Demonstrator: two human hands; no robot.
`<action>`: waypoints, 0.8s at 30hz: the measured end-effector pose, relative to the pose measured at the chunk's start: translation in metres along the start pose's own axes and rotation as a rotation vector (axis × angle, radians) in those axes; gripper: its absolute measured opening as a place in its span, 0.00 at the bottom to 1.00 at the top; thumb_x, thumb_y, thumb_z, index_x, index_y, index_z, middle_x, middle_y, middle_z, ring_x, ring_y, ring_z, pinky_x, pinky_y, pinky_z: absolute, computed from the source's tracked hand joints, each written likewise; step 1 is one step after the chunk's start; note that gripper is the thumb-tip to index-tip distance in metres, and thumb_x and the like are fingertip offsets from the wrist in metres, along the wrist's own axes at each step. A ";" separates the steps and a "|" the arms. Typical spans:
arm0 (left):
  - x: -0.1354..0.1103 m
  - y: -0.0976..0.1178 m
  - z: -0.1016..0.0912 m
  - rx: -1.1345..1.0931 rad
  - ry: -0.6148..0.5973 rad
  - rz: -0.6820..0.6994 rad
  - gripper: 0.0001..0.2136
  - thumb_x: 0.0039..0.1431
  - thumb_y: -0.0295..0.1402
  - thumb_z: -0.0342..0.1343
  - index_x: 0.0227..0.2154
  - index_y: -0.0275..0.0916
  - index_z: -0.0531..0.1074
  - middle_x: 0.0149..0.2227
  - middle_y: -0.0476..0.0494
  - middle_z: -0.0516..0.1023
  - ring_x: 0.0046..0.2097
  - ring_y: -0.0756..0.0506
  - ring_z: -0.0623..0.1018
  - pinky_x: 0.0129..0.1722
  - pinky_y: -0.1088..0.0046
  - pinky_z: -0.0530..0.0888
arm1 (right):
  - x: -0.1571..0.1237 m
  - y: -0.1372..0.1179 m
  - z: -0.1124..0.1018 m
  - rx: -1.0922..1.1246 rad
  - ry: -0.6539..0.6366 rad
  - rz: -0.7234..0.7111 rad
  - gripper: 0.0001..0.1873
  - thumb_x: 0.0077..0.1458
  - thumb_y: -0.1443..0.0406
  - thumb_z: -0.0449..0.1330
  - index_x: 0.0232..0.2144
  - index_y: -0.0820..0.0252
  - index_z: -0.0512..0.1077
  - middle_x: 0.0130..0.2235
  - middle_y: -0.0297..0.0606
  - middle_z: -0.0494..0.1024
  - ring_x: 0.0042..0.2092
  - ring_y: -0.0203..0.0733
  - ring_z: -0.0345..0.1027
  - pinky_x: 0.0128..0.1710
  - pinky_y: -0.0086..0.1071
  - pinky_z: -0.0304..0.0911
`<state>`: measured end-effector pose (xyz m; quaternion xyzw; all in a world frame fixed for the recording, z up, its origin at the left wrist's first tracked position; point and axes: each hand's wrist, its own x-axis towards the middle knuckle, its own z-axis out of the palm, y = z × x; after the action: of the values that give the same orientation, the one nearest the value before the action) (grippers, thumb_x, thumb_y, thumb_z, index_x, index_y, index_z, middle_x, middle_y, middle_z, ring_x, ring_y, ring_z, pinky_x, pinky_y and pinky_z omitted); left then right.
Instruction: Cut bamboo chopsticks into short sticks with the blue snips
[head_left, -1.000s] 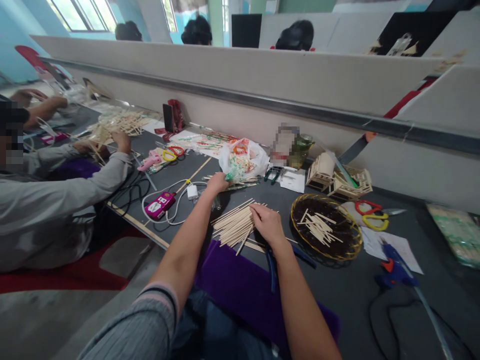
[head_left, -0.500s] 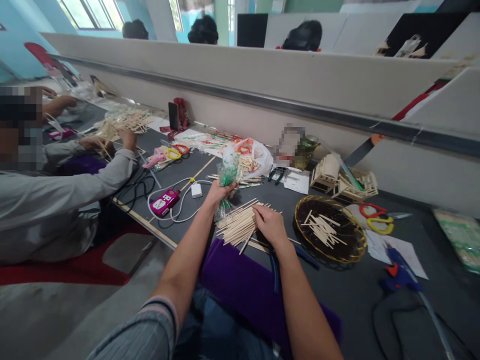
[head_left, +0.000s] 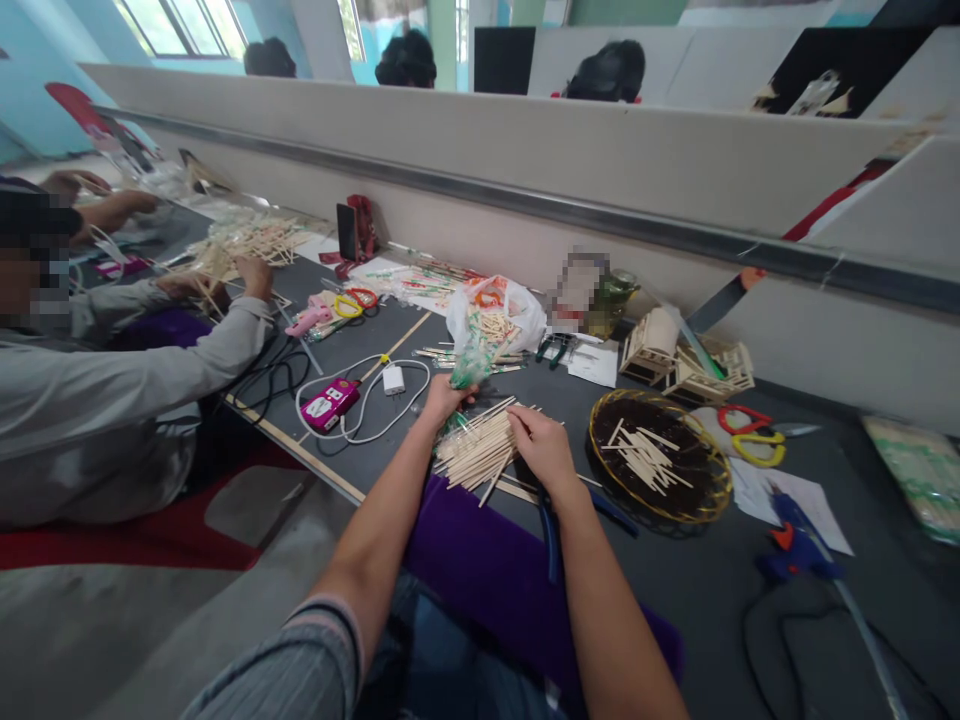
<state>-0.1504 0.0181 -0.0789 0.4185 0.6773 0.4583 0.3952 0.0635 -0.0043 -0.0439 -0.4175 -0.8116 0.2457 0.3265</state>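
Note:
My left hand (head_left: 448, 397) is closed around crumpled clear plastic wrappers (head_left: 474, 362) with green print. Part of the plastic hangs below the hand over the left end of a pile of thin wooden sticks (head_left: 480, 447). At the right end of this pile, my right hand (head_left: 541, 447) has its fingers curled together on the sticks; the fingertips are partly hidden. Under my right wrist lie blue-handled pliers (head_left: 550, 535), their head covered by the hand. To the right, a woven basket (head_left: 592, 440) with a yellow rim holds more short sticks (head_left: 643, 455).
A purple cloth (head_left: 480, 555) lies at the table edge before me. Scissors (head_left: 757, 440) and a blue glue gun (head_left: 802, 545) are on the right; small stick models (head_left: 709, 370) stand behind the basket. Left are a magenta device (head_left: 330, 404) with a cable and a co-worker's sleeve (head_left: 150, 385).
My left hand has moved a little to the right with the plastic wrappers, which now lean away toward the white bag. My right hand has barely shifted on the sticks.

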 end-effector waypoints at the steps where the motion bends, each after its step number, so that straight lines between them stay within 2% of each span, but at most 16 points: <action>1: 0.000 0.000 0.000 0.020 0.000 0.009 0.14 0.44 0.42 0.62 0.26 0.34 0.74 0.19 0.50 0.73 0.18 0.53 0.65 0.18 0.76 0.61 | 0.001 -0.001 0.000 0.066 0.036 0.041 0.16 0.61 0.61 0.51 0.42 0.56 0.77 0.42 0.40 0.81 0.42 0.43 0.76 0.45 0.35 0.68; 5: -0.005 0.008 -0.001 0.123 -0.061 0.152 0.12 0.43 0.39 0.62 0.17 0.35 0.69 0.15 0.54 0.66 0.19 0.53 0.63 0.22 0.77 0.61 | 0.005 -0.003 -0.004 0.408 0.223 0.260 0.22 0.57 0.55 0.55 0.48 0.62 0.73 0.32 0.39 0.80 0.26 0.38 0.72 0.30 0.32 0.68; 8: -0.012 0.016 0.003 0.231 -0.150 0.328 0.11 0.42 0.32 0.61 0.14 0.36 0.65 0.16 0.54 0.66 0.24 0.52 0.66 0.27 0.78 0.63 | 0.009 -0.003 -0.009 0.636 0.379 0.343 0.29 0.53 0.53 0.58 0.51 0.65 0.70 0.29 0.36 0.78 0.23 0.35 0.68 0.21 0.28 0.62; 13: -0.017 0.022 0.008 0.311 -0.236 0.453 0.04 0.42 0.24 0.54 0.17 0.37 0.67 0.22 0.51 0.71 0.29 0.50 0.70 0.33 0.77 0.65 | 0.009 -0.006 -0.017 0.700 0.598 0.368 0.19 0.51 0.53 0.61 0.35 0.64 0.77 0.23 0.32 0.74 0.19 0.29 0.60 0.17 0.24 0.55; 16: -0.016 0.021 0.001 0.330 -0.232 0.483 0.05 0.44 0.23 0.53 0.19 0.37 0.69 0.25 0.49 0.73 0.32 0.49 0.72 0.36 0.76 0.67 | 0.006 -0.012 -0.027 0.653 0.702 0.334 0.17 0.50 0.54 0.62 0.32 0.63 0.77 0.21 0.30 0.72 0.18 0.27 0.56 0.17 0.24 0.53; 18: -0.014 0.021 -0.007 0.327 -0.174 0.473 0.04 0.44 0.23 0.53 0.20 0.37 0.71 0.27 0.47 0.76 0.35 0.47 0.74 0.38 0.74 0.68 | 0.005 -0.015 -0.042 0.636 0.819 0.317 0.16 0.50 0.54 0.61 0.29 0.63 0.76 0.20 0.28 0.70 0.17 0.26 0.55 0.16 0.23 0.50; 21: -0.012 0.021 -0.018 0.210 0.078 0.352 0.02 0.45 0.28 0.57 0.21 0.36 0.73 0.27 0.46 0.76 0.35 0.46 0.74 0.36 0.73 0.69 | 0.003 -0.012 -0.072 0.679 1.063 0.333 0.14 0.50 0.55 0.60 0.25 0.61 0.71 0.18 0.24 0.64 0.15 0.24 0.50 0.12 0.21 0.43; 23: -0.012 0.024 -0.022 -0.011 0.245 0.243 0.08 0.48 0.36 0.58 0.25 0.36 0.74 0.27 0.47 0.76 0.28 0.49 0.71 0.28 0.75 0.67 | 0.003 -0.007 -0.086 0.725 1.099 0.383 0.15 0.48 0.55 0.62 0.22 0.60 0.67 0.16 0.23 0.63 0.14 0.25 0.49 0.10 0.21 0.43; 24: -0.013 0.026 -0.023 -0.151 0.279 0.203 0.11 0.49 0.40 0.59 0.27 0.36 0.74 0.26 0.47 0.76 0.25 0.52 0.68 0.24 0.76 0.64 | 0.004 -0.005 -0.088 0.749 1.054 0.419 0.16 0.46 0.54 0.63 0.21 0.60 0.67 0.16 0.23 0.63 0.13 0.25 0.50 0.10 0.20 0.43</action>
<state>-0.1615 0.0054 -0.0459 0.3861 0.6437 0.5987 0.2794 0.1239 0.0074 0.0191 -0.4888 -0.3061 0.3319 0.7465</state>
